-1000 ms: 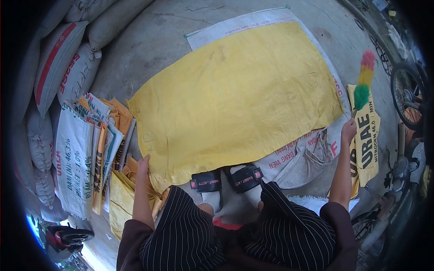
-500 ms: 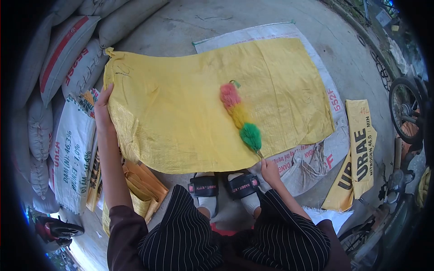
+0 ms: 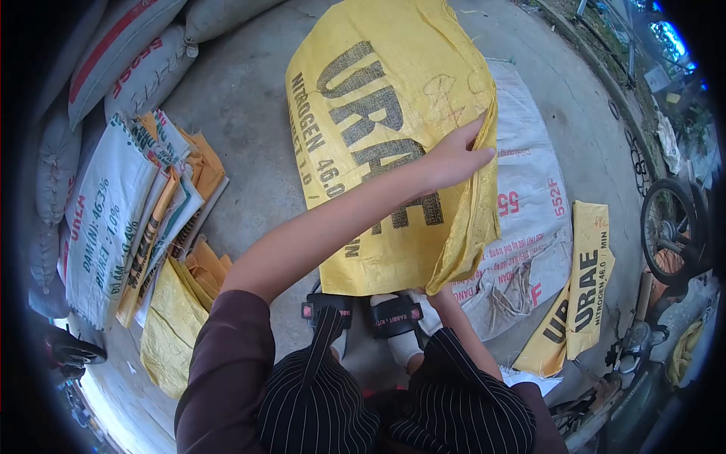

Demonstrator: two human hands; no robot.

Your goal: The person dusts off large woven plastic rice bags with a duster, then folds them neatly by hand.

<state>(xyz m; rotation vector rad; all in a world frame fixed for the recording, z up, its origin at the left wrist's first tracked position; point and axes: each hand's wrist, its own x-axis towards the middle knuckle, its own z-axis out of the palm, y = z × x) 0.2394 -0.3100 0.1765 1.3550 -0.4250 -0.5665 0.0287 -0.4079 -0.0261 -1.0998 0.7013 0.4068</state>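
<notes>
A large yellow woven sack [image 3: 363, 257] with black URAE lettering is raised in front of me, its right edge folded over. My left hand [image 3: 463, 155] reaches across the sack and is closed on that right edge. Of my right arm only the forearm and wrist show, below the sack's lower right corner. My right hand is behind the sack, so its fingers are hidden. No part of the coloured duster shows now. Under and beside the yellow sack, a white sack [image 3: 533, 181] with red print lies flat on the concrete floor.
Folded sacks [image 3: 113, 219] lean at the left, near piled full sacks [image 3: 151, 72]. A folded yellow sack [image 3: 178, 325] lies below them. More folded URAE sacks [image 3: 590, 280] lie at the right, near a bicycle wheel [image 3: 669, 231]. My sandals [image 3: 397, 316] are just below the raised sack.
The yellow sack, spread out blank side up before, is now lifted and turned, showing its lettering. My left hand has crossed to its right edge. The duster in my right hand has gone from sight.
</notes>
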